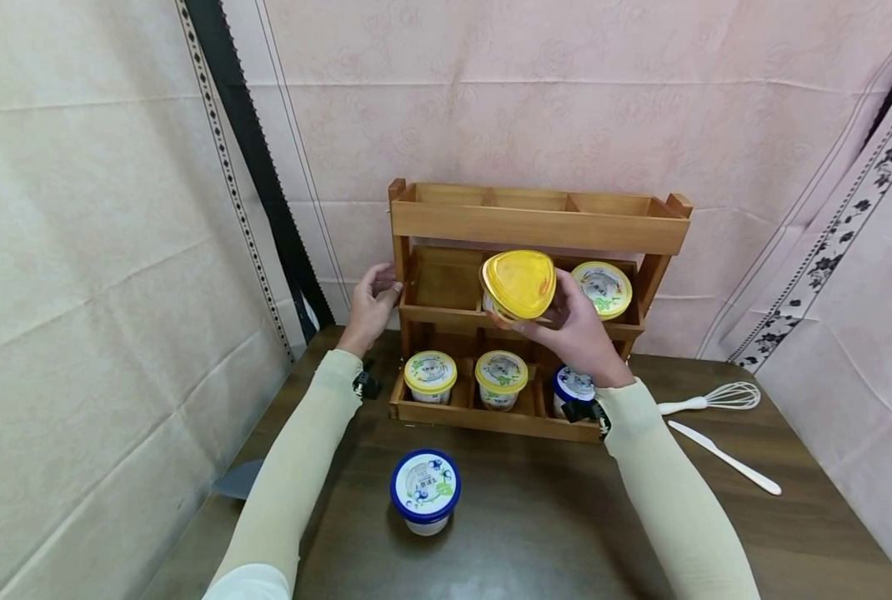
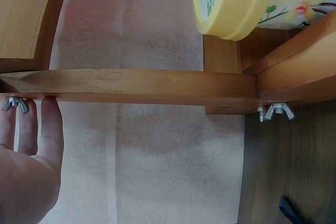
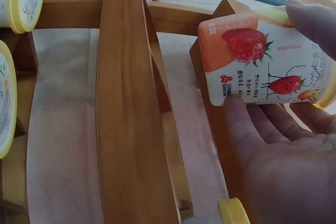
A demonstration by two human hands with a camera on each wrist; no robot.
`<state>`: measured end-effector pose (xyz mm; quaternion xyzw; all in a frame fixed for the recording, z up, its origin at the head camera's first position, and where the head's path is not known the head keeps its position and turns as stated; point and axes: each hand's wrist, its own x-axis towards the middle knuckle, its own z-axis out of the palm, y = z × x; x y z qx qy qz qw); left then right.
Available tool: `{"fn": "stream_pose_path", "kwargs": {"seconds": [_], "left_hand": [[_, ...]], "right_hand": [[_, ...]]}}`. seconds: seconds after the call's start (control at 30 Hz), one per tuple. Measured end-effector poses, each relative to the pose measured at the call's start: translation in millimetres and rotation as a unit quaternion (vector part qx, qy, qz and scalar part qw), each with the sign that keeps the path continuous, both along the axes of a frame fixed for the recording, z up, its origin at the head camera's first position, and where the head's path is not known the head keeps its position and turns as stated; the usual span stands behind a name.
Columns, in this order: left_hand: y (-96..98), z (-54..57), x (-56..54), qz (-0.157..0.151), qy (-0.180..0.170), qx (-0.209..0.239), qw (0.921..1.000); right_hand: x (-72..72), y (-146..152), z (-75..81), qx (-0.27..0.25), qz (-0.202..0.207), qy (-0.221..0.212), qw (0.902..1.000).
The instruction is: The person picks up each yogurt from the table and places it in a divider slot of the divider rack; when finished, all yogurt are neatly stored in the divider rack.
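Currently, the right hand [image 1: 577,325] pinches a yellow-lidded strawberry cup [image 1: 519,285], seemingly just off the middle-tier front edge of the wooden rack [image 1: 536,224]; the left hand [image 1: 371,306] touches the rack's left edge with straight fingers.

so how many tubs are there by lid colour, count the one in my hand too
Yellow-lidded tubs: 4 (one in your right hand, one on the middle tier, two on the bottom tier)
Blue-lidded tubs: 2 (one on the table, one on the bottom tier, partly hidden by your arm)
Total: 6 tubs
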<state>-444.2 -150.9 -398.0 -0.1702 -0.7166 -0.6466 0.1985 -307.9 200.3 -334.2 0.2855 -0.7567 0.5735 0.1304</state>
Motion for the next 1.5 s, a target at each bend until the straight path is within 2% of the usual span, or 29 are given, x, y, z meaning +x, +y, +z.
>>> {"fn": "stream_pose_path", "kwargs": {"seconds": [0.17,0.4,0.73,0.83,1.03,1.27,1.5], "left_hand": [[0.7,0.1,-0.1,-0.001,0.004,0.0,1.0],[0.7,-0.8,0.1,-0.006,0.006,-0.003,1.0],[0.5,0.6,-2.2,0.0,-0.006,-0.01,0.9999],[2.5,4.2,2.3,0.003,-0.009,-0.013,0.9999],[7.3,15.8,20.7,0.005,-0.007,-0.015,0.9998],[1.8,-1.4,-1.6,0.001,-0.007,-0.01,0.9999],[0.1,-1.3,-1.3,0.001,0.001,-0.011,0.9999]], "right_hand": [[-10.1,-1,-2.0,-0.018,-0.001,0.009,0.9998],[-24.7,-4,-10.9,-0.026,-0.033,0.021,0.9989],[-31.8,-10,-18.3,-0.013,-0.059,0.016,0.998],[-35.3,-9,-21.7,-0.016,-0.063,0.005,0.9978],[-39.9,-10,-22.1,-0.002,-0.094,-0.031,0.9951],[-39.8,-14,-17.5,0.035,-0.123,-0.047,0.9907],[-43.5,-16,-16.9,0.076,-0.141,-0.049,0.9858]]}}
